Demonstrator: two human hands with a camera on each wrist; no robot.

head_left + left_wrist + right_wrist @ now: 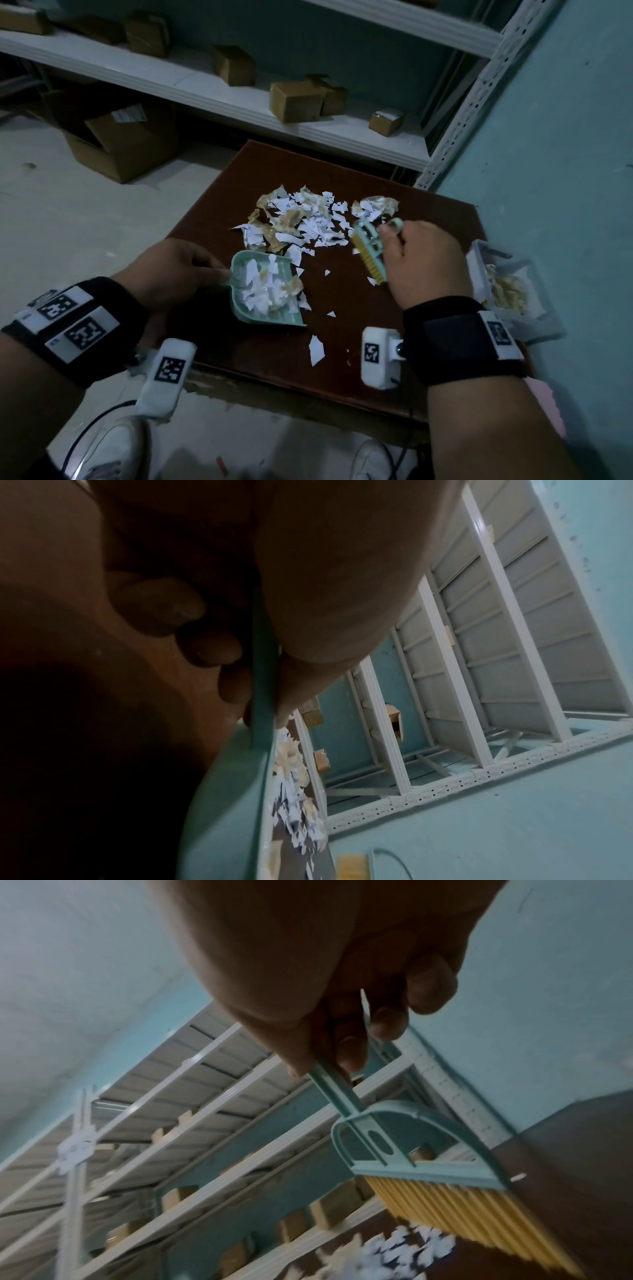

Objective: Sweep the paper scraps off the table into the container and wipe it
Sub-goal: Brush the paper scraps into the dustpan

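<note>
White and tan paper scraps (301,219) lie heaped on the far half of a dark brown table (421,219). My left hand (178,270) grips the handle of a teal dustpan (263,318), which rests on the table and holds several scraps. In the left wrist view my fingers (202,647) curl round the dustpan handle (262,669). My right hand (421,260) grips a small teal brush (370,253) with yellow bristles, held just right of the heap. In the right wrist view the brush (421,1164) hangs over scraps (411,1248).
A clear plastic container (507,291) with scraps inside sits at the table's right edge against the teal wall. Loose scraps (317,349) lie near the front edge. White shelving (239,102) with cardboard boxes stands behind; a large box (123,144) is on the floor left.
</note>
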